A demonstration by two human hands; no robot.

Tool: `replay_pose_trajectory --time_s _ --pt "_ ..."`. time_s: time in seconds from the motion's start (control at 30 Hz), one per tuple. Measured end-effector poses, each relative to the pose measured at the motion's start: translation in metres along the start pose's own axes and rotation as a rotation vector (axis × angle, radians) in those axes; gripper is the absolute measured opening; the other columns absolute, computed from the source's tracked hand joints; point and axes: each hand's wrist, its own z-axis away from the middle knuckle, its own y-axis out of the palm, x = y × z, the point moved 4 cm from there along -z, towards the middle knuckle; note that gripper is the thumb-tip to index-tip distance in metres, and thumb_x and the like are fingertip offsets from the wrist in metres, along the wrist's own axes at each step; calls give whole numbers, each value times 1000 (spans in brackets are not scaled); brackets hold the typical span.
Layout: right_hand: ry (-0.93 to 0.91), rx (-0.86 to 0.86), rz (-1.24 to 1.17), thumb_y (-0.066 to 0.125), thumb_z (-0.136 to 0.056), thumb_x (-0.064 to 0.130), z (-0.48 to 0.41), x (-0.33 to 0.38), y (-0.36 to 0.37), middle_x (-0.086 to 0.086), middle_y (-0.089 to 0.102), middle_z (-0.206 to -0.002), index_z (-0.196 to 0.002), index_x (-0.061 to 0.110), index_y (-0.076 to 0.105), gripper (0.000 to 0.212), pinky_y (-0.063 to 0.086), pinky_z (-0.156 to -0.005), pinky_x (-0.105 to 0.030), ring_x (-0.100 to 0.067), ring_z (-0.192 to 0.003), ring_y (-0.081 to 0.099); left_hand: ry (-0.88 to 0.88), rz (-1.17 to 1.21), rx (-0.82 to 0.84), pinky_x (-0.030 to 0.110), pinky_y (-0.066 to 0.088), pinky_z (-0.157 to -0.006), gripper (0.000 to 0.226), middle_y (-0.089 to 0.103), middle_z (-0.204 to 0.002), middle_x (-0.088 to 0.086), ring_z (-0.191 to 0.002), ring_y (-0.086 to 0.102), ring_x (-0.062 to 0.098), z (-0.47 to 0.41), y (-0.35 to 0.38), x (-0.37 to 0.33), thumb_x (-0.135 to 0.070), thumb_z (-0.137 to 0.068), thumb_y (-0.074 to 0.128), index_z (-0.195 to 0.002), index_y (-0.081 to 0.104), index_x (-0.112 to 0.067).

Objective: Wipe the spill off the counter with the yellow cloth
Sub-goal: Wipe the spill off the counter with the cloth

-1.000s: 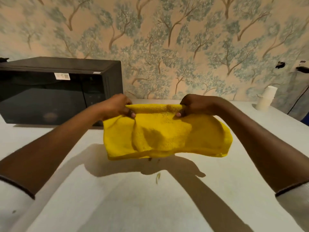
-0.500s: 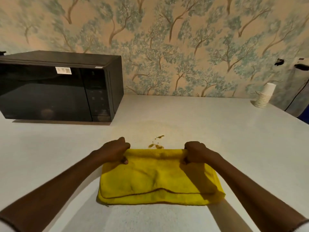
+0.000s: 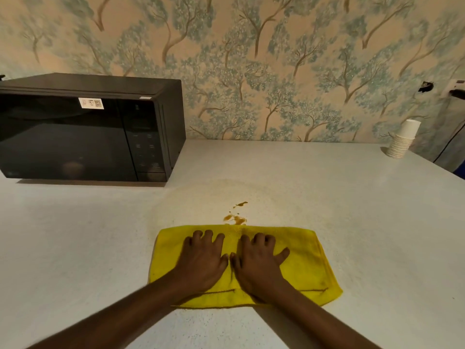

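The yellow cloth (image 3: 304,263) lies folded flat on the white counter (image 3: 75,248), near me at the centre. My left hand (image 3: 201,260) and my right hand (image 3: 259,263) rest side by side, palms down, on top of it with fingers spread, thumbs almost touching. A small brown spill (image 3: 235,218) of drops and streaks sits on the counter just beyond the cloth's far edge, touching it at the middle. A faint yellowish stain ring surrounds the spill.
A black microwave (image 3: 83,129) stands at the back left against the tree-patterned wall. A stack of white paper cups (image 3: 402,143) stands at the back right. A dark cable and a wall socket (image 3: 456,90) are at the far right edge.
The cloth went from being held up in the air to lying flat on the counter. My hands let go of its top edge and now press flat on it.
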Motion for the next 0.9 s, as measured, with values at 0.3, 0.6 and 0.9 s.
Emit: replay_pose_trajectory --time_s 0.3,0.6,0.9 --pt "38 60 -47 2 -73 82 -15 -27 15 -14 7 -159 -145 41 8 83 -7 -98 -78 -48 -142 -9 30 35 51 57 16 -113 78 26 -155 13 -142 19 38 -12 23 -1 -64 -82 1 -146 22 -25" --pt "88 78 -38 7 -75 82 -69 -44 19 -16 2 -160 -146 41 4 82 -9 -97 -79 -50 -141 -12 57 31 74 57 11 -115 68 16 -160 11 -145 12 37 -70 36 -2 -59 -88 13 -148 13 -27" --pt "83 96 -43 13 -77 79 -137 -41 21 -18 3 -159 -147 38 7 82 -9 -97 -80 -52 -140 -11 4 51 96 55 9 -116 66 11 -161 8 -146 8 33 -131 43 17 -57 -90 18 -149 10 -29"
